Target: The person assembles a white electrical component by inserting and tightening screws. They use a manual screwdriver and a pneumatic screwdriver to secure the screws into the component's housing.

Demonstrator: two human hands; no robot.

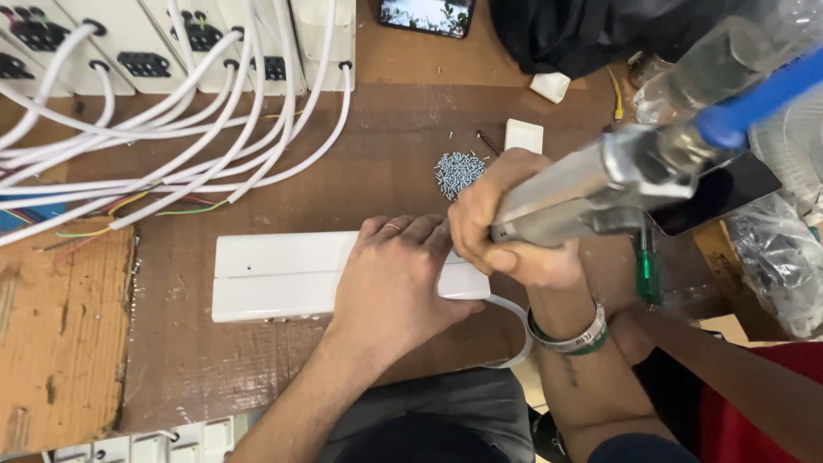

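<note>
Fingers (514, 257) grip driver (583, 193) — screws (459, 170) beside.

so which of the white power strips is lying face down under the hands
The long white strip at table centre, blank back up, pinned by the left hand; the strips top left show their sockets.

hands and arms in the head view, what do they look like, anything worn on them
Both forearms are bare, with no sleeves in view. The left hand wears a thin ring on one finger. The right hand has bands stacked at the wrist, one silvery-grey and one green. Just below them, small dark marks, possibly a tattoo, run along the inner forearm. No gloves and no watch show.
</note>
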